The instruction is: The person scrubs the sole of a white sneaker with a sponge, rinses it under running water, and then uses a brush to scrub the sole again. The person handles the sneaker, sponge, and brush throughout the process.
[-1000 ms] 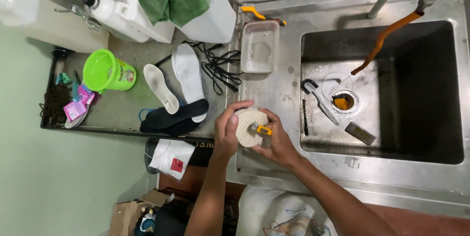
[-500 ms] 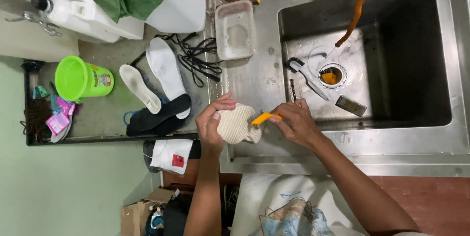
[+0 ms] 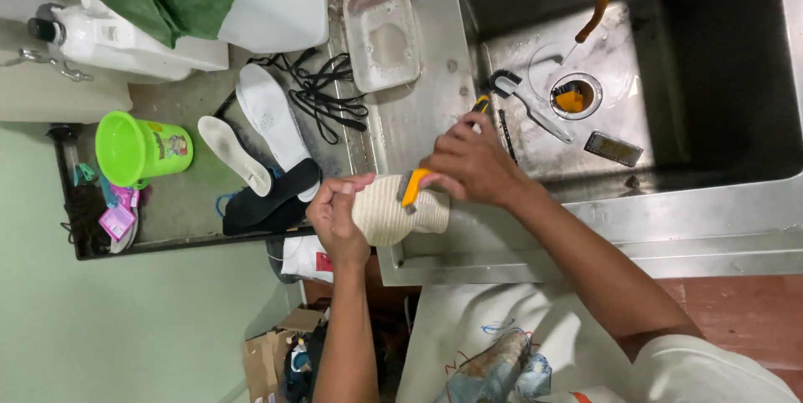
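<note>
Head view: tub (image 3: 381, 21) holds suds; sink (image 3: 711, 77) holds brush (image 3: 523, 102).

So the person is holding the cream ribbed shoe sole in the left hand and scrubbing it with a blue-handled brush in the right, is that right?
Not quite: the brush has an orange-yellow handle, not a blue one. The head view shows it gripped in the right hand and pressed against the cream ribbed shoe sole, which the left hand holds over the edge of the steel counter.

Right hand (image 3: 468, 165) now over the cream shoe (image 3: 393, 209), orange-handled brush (image 3: 410, 187) pressed onto its ribbed sole; left hand (image 3: 336, 217) shifted to the shoe's end
</note>
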